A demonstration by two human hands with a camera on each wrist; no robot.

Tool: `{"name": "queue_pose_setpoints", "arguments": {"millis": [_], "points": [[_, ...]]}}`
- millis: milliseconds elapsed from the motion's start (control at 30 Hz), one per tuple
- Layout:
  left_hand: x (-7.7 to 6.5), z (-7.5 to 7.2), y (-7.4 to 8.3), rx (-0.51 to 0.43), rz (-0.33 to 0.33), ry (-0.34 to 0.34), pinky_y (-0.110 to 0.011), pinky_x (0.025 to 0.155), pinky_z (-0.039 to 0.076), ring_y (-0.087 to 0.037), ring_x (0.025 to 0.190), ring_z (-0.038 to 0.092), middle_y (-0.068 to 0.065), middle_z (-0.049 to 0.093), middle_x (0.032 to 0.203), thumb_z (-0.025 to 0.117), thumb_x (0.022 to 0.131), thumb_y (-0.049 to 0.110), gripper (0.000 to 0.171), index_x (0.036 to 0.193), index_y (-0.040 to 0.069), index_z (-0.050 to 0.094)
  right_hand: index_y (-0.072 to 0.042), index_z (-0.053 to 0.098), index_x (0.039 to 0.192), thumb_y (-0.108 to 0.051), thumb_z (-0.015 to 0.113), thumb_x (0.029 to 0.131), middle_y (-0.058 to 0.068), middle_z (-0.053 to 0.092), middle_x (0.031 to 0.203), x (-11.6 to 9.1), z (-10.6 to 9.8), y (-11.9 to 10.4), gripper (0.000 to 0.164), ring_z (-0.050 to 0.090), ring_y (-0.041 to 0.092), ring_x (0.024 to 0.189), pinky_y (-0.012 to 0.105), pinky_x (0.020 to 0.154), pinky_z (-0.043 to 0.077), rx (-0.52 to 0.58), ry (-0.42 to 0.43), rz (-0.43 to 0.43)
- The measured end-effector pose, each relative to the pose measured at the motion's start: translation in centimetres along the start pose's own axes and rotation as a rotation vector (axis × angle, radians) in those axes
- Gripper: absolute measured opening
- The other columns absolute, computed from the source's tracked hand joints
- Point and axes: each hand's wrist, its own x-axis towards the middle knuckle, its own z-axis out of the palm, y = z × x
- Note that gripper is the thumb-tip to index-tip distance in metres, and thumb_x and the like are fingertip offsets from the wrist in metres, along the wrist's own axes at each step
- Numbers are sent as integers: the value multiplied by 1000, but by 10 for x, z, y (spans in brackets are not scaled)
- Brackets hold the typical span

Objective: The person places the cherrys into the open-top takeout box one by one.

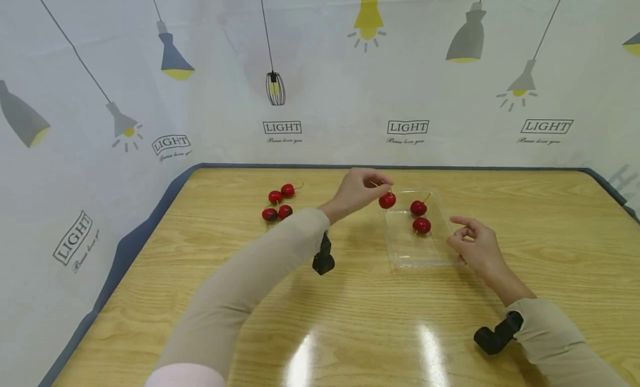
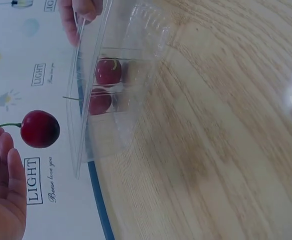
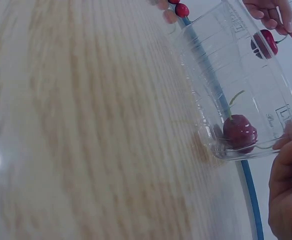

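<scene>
A red cherry (image 1: 387, 200) dangles from its green stem, which my left hand (image 1: 358, 190) pinches between thumb and fingertips. In the left wrist view this cherry (image 2: 40, 129) hangs beside the rim of a clear plastic container (image 2: 76, 145), higher than the container's floor. Two more cherries lie inside, one (image 1: 418, 208) behind the other (image 1: 421, 226), both with stems. At the container's right side, my right hand (image 1: 477, 245) grips the rim, thumb on one face and fingers curled behind; the right wrist view shows the thumb (image 3: 286, 165) at that edge.
Several cherries (image 1: 275, 197) lie in a loose group on the wooden table (image 1: 350, 309), left of the container. Behind the table hangs a pale cloth (image 1: 330, 98) printed with lamps. A black wrist camera (image 1: 324, 256) is strapped to each sleeve.
</scene>
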Motion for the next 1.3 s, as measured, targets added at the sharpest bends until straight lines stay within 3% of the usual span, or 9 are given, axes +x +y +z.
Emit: {"name": "queue_pose_setpoints", "arguments": {"millis": [367,600,867,1067,1300], "points": [[9,32,15,29,32,-55,-18,58,47,-6,68,57,3,62,81,61,83,15,12,92,8,67,9,32,130,3,49,83,-4,43,73,0,-1,0,50,39,4,46,23,39,39,2,-3,-9],[18,35,21,49,30,-52,-17,60,46,-7,71,57,3,62,82,61,84,16,13,92,9,67,8,33,129,3,50,82,-4,43,73,0,0,0,50,39,3,46,23,39,39,3,-2,-11],[24,33,28,85,-24,-143,-16,63,45,-9,75,55,2,62,82,60,85,15,17,96,4,66,7,33,129,2,50,83,-2,43,74,1,1,-1,50,41,4,49,23,41,40,-5,-10,2],[28,40,20,82,-39,-164,-16,62,44,-7,73,55,4,62,78,60,85,14,14,94,5,66,8,33,129,2,50,83,-3,43,74,0,1,-2,50,40,2,49,22,40,39,4,-8,7],[30,49,12,74,-85,-136,-16,58,44,-6,71,54,4,61,78,60,84,13,13,93,5,67,8,33,129,3,49,82,-4,43,73,0,2,-1,50,40,2,48,22,40,39,7,-1,-4]]}}
